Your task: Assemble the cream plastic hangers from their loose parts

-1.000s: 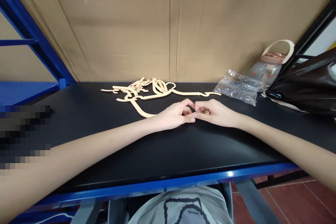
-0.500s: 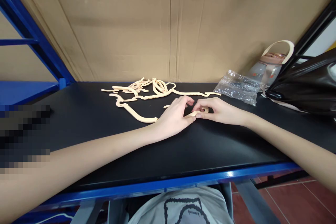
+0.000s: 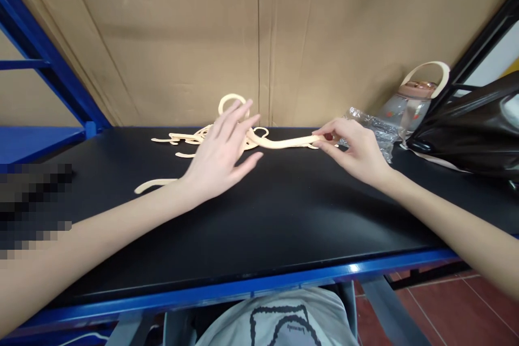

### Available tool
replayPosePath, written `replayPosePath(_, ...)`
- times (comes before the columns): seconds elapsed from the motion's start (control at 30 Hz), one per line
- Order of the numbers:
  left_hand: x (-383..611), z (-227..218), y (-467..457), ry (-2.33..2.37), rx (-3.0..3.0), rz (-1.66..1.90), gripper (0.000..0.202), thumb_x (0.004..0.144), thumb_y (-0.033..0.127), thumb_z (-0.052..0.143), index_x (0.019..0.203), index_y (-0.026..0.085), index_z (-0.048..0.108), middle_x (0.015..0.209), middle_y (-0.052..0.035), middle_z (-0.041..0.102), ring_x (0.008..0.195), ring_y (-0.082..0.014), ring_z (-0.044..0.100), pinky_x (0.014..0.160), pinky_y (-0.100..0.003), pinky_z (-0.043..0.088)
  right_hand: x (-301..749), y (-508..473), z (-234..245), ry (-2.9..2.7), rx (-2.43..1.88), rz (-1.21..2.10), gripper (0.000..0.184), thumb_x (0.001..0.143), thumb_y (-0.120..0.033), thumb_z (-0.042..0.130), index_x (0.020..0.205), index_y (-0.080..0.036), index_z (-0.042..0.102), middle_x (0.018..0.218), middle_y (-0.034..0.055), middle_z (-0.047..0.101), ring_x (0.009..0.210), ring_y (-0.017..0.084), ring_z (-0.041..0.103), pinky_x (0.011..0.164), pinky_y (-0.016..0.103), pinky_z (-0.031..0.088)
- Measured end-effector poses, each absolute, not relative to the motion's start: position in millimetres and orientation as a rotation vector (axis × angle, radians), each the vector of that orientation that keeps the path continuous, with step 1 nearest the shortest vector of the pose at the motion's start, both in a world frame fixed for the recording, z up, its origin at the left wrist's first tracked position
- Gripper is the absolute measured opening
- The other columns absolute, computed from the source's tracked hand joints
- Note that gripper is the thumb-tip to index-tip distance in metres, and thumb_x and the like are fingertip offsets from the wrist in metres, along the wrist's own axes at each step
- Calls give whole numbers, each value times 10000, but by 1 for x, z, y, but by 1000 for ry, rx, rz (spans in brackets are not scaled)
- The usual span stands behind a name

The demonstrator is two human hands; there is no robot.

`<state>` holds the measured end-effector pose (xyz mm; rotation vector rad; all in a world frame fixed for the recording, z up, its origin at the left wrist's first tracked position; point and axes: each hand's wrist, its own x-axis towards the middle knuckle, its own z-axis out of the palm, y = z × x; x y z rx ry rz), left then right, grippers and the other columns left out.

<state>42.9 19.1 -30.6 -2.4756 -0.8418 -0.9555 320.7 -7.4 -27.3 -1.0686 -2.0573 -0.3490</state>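
A cream plastic hanger (image 3: 284, 142) is tilted up off the black tabletop (image 3: 284, 216), its hook (image 3: 230, 101) showing above my left fingers and one arm trailing down to the left. My right hand (image 3: 357, 154) pinches the hanger's right arm end between thumb and fingers. My left hand (image 3: 221, 154) hovers in front of the hanger's middle with fingers stretched and spread, and hides that part. A loose pile of several more cream hangers (image 3: 186, 138) lies on the table just behind my left hand.
A crumpled clear plastic bag (image 3: 375, 125), a water bottle with a cream handle (image 3: 413, 100) and a black bag (image 3: 474, 135) sit at the back right. Cardboard (image 3: 259, 38) lines the rear. Blue shelf framing (image 3: 44, 70) stands at the left; the blue table edge (image 3: 251, 284) runs along the front.
Both hands rose from the tabletop and moved apart. The right hand carried the hanger's end up and to the right. The left hand opened its fingers, and the hanger swung up.
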Motion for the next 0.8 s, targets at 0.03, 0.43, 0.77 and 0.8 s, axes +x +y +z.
replayPosePath(0.03, 35, -32, 22, -884, -2462, -939, 561, 911, 366, 478, 1418, 193, 313, 1542, -141, 248, 1427, -312, 197, 1111, -527, 237, 321, -6, -28, -2012, -1095, -332, 175, 898, -345, 545, 907, -190, 624, 787, 40, 640, 707, 167, 576, 695, 298, 423)
replayPosePath(0.43, 6, -14, 50, -1595, -2464, -630, 315, 898, 481, 435, 887, 237, 634, 674, -36, 625, 645, -235, 586, 587, -280, 312, 340, 34, -48, -1834, -1435, -169, 227, 836, -400, 595, 878, -184, 653, 722, 18, 641, 656, 155, 573, 616, 272, 392)
replayPosePath(0.77, -13, -31, 78, -1460, -2441, -602, 332, 917, 447, 409, 878, 194, 621, 931, -62, 643, 809, -212, 590, 646, -277, 373, 356, 53, -64, -2142, -1386, -174, 245, 853, -425, 552, 903, -208, 654, 977, 80, 643, 931, 246, 576, 801, 369, 457)
replayPosePath(0.8, -12, -33, 79, -1472, -2466, -594, 337, 912, 453, 412, 850, 194, 617, 910, -57, 638, 785, -206, 586, 642, -276, 373, 356, 55, -67, -2164, -1389, -130, 243, 853, -428, 547, 898, -212, 649, 1004, 82, 641, 952, 251, 571, 817, 380, 460)
